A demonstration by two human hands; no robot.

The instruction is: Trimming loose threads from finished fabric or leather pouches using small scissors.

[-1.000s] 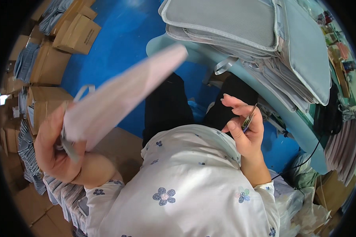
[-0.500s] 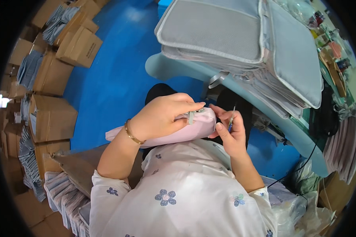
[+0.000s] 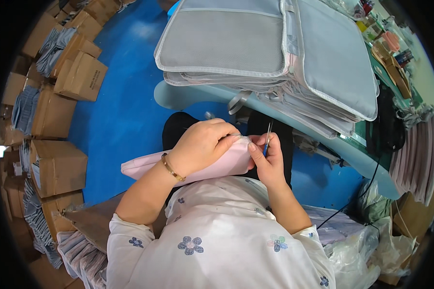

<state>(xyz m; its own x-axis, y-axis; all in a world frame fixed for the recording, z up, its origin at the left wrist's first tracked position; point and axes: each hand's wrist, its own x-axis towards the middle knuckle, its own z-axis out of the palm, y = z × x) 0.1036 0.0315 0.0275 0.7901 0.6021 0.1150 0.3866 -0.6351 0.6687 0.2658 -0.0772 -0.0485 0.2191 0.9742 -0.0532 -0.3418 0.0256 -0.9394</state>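
A pink fabric pouch (image 3: 144,166) lies across my lap at a slant. My left hand (image 3: 202,147), a bracelet on its wrist, is closed on the upper edge of its right end, fingertips on what seems a small metal fitting, partly hidden. My right hand (image 3: 265,156) pinches that same end with thumb and finger, while also holding small blue-handled scissors or snips (image 3: 268,131), blades upward. Exactly what the fingertips grip is too small to make out.
A stack of grey padded organisers (image 3: 222,38) rests on a curved light-blue table (image 3: 173,94) ahead and right. Pink fabric pieces (image 3: 417,159) hang at the right, near a black cable. Cardboard boxes (image 3: 58,168) and folded fabric line the left. Plastic bags (image 3: 352,260) lie at lower right.
The pouch, raised and blurred at the left a second ago, came down into my lap between both hands. My right hand has moved inward onto its end, still holding the scissors.
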